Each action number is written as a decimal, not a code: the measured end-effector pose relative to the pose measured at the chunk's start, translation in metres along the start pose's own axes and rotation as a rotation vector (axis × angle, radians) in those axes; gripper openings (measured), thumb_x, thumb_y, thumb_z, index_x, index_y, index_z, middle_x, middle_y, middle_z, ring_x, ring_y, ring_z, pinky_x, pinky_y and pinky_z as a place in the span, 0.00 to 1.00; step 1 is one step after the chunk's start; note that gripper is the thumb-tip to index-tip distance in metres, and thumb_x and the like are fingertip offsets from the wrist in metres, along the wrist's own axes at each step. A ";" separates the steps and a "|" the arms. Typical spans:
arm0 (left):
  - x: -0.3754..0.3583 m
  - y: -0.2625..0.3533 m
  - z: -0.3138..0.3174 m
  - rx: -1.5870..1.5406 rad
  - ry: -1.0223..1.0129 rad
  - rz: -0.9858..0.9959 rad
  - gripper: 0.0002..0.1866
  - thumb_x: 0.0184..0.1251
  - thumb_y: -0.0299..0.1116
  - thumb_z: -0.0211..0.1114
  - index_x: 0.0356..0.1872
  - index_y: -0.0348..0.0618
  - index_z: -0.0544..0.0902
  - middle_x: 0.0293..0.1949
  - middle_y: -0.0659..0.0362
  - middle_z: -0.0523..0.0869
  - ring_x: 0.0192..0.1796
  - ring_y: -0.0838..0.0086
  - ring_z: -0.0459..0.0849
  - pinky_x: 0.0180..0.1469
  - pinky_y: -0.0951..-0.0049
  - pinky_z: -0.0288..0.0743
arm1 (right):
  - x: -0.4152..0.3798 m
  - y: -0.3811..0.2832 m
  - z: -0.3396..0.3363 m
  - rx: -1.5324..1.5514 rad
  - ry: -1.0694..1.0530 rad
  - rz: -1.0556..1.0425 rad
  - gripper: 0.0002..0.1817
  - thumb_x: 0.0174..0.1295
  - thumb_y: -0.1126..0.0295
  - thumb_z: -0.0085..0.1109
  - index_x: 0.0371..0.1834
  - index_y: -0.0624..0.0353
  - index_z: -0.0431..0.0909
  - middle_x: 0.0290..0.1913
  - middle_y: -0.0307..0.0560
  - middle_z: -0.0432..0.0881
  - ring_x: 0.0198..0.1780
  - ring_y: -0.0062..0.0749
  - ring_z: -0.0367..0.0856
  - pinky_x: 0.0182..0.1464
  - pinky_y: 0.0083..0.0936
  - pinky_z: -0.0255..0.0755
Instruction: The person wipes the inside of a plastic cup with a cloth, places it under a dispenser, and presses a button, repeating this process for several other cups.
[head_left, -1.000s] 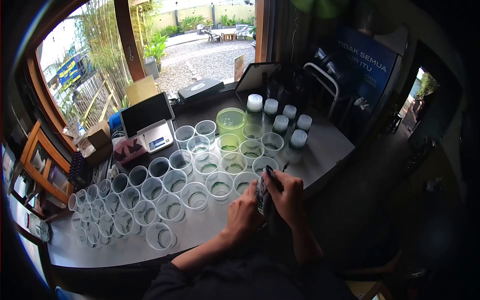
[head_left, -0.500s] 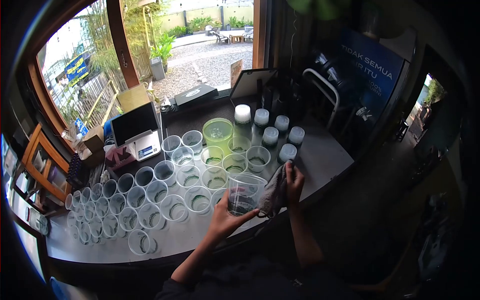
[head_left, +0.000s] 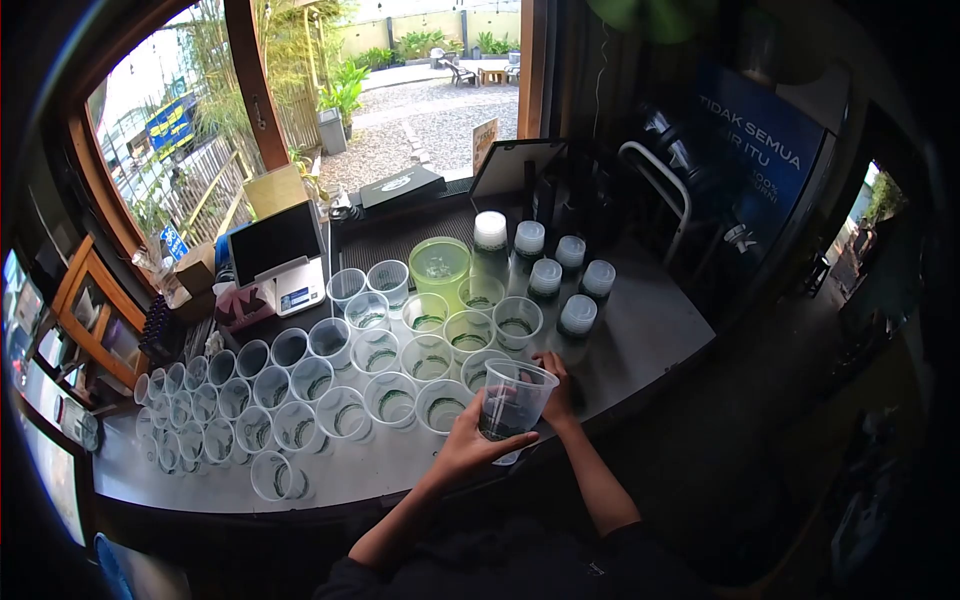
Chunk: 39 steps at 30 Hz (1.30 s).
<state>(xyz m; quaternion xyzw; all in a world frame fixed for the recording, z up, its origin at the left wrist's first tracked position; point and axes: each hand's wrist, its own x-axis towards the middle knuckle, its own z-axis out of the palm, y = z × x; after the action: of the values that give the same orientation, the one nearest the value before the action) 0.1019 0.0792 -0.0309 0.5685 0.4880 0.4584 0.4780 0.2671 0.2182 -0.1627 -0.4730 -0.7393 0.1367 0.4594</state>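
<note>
Metallic bench [head_left: 645,330], rowed cups [head_left: 390,402]. Left hand [head_left: 466,446] holds clear cup [head_left: 512,402] near front edge; handling step, I judge. Next move calls for light pressure. Right hand [head_left: 557,392] just behind; I can't tell its grip.

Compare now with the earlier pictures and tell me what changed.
The right hand has moved leftward, now partly behind the cup. The cloth it held is no longer visible; whether it was let go, I cannot tell. The left hand still holds the cup. The green tub and standing cups stayed put.
</note>
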 end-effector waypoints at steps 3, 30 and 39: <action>-0.002 -0.001 0.000 -0.034 0.025 0.021 0.38 0.47 0.43 0.81 0.57 0.38 0.72 0.50 0.53 0.81 0.52 0.71 0.80 0.57 0.70 0.73 | 0.009 -0.035 -0.019 -0.065 0.175 -0.079 0.09 0.57 0.72 0.60 0.39 0.61 0.77 0.37 0.51 0.79 0.42 0.48 0.79 0.46 0.37 0.70; -0.196 0.027 -0.281 0.280 0.401 0.325 0.36 0.61 0.46 0.68 0.67 0.38 0.66 0.62 0.46 0.71 0.65 0.57 0.69 0.63 0.58 0.66 | -0.011 -0.384 0.100 0.946 -0.434 -0.421 0.24 0.43 0.70 0.79 0.46 0.58 0.81 0.69 0.61 0.64 0.63 0.51 0.75 0.60 0.42 0.75; -0.281 0.023 -0.391 0.174 0.517 0.262 0.40 0.57 0.44 0.72 0.67 0.37 0.65 0.62 0.49 0.71 0.67 0.61 0.70 0.67 0.59 0.62 | -0.031 -0.509 0.172 0.734 -0.612 -0.465 0.22 0.42 0.69 0.79 0.42 0.57 0.82 0.64 0.57 0.72 0.66 0.47 0.72 0.65 0.43 0.70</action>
<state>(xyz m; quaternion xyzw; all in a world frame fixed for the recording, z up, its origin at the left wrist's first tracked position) -0.3112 -0.1635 0.0244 0.5299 0.5532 0.6024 0.2242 -0.1601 -0.0296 0.0519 -0.0433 -0.8283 0.4127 0.3763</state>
